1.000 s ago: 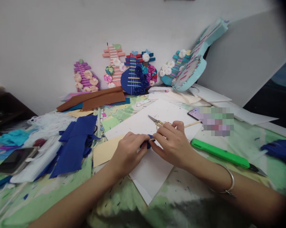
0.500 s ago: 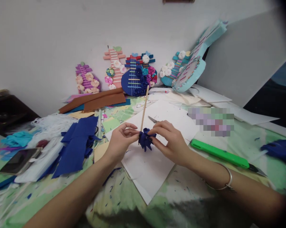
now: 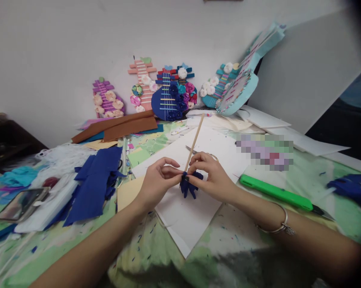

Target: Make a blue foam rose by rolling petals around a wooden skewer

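My left hand (image 3: 158,180) and my right hand (image 3: 212,176) pinch a small dark blue foam flower (image 3: 189,185) from both sides, above a white sheet of paper (image 3: 192,212). A thin wooden stick (image 3: 194,141) rises out of the flower and leans up to the right. Both hands have their fingertips closed on the flower's top, where the stick goes in. Small scissors (image 3: 195,152) lie on the paper just behind my right hand, partly hidden by it.
A green utility knife (image 3: 276,193) lies right of my right wrist. Dark blue foam sheets (image 3: 96,180) and a phone (image 3: 21,203) sit to the left. Foam guitar crafts (image 3: 171,94) lean on the wall behind, with brown foam strips (image 3: 120,125) before them.
The hands lifted the flower off the paper and the stick swung upright; since half a second ago the stick has tilted to the right and the flower's petals hang lower.
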Available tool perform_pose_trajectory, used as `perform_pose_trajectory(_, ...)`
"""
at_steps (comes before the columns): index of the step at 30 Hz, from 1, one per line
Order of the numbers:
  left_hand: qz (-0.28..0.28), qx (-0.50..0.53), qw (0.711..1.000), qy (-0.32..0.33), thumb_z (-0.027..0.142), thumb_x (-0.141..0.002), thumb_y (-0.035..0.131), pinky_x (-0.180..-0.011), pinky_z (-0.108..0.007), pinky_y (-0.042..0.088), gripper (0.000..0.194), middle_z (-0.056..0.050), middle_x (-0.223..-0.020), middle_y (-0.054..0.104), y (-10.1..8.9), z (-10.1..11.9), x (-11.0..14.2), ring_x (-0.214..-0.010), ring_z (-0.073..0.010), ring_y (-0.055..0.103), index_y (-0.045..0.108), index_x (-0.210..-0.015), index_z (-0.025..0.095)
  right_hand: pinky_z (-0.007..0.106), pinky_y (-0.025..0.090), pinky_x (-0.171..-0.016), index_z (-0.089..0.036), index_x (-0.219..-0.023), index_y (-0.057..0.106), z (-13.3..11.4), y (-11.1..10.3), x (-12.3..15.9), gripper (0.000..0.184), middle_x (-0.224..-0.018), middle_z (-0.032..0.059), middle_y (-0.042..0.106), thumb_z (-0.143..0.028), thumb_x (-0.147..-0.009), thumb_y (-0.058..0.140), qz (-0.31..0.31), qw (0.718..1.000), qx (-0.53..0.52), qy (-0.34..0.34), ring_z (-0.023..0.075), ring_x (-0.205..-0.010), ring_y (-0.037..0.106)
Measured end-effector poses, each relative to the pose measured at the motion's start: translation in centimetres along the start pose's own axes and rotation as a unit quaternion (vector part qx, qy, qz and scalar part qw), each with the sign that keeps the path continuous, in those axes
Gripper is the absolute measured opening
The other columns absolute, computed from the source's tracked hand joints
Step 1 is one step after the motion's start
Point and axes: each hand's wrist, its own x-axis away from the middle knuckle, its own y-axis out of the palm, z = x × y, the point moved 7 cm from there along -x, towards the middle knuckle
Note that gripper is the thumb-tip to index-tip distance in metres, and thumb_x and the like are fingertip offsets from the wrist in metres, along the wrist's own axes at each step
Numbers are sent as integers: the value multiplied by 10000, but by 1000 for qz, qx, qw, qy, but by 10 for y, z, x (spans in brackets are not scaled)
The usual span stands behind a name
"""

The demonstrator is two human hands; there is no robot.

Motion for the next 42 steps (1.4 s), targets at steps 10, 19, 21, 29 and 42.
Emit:
perform_pose_trajectory(10,-6,24,1000,-19,179,-620,753,-666,-247,492,327,-8,-709,705,-2,-3,-2,-656,-135,653,553,-879,165,398,379,-910,-181,-710,630,8,3,-3,78,-992,43,570,-184,-788,630,-65,994,-92,18,181,-973,545)
perform_pose_trajectory(19,-15,28,999,-14,180,-592,776,-655,-240,490,368,-1,-693,703,-1,-1,-1,-652,-135,650,540,-874,170,377,425,-857,-178,-728,627,6,4,-3,67,-975,49,583,-199,-791,630,-66,994,-81,11,183,-952,556)
perform_pose_trajectory(21,-9,16,1000,-10,186,-599,768,-649,-249,497,365,-6,-704,709,-1,1,0,-658,-146,657,535,-879,174,366,436,-827,-179,-725,627,6,3,-3,74,-966,49,590,-206,-795,627,-61,996,-70,5,183,-938,559)
perform_pose_trajectory(29,-3,-33,999,15,171,-608,737,-668,-256,523,309,-31,-734,696,0,6,1,-701,-157,664,601,-885,154,354,426,-802,-179,-720,630,8,4,-3,113,-959,49,592,-235,-815,606,-63,995,-79,1,177,-938,548)
perform_pose_trajectory(42,-10,-47,999,9,124,-611,694,-623,-205,471,300,15,-726,608,2,4,1,-655,-96,594,553,-873,161,355,414,-840,-176,-726,624,6,6,-1,68,-959,40,581,-183,-793,618,-75,991,-112,9,166,-929,558)
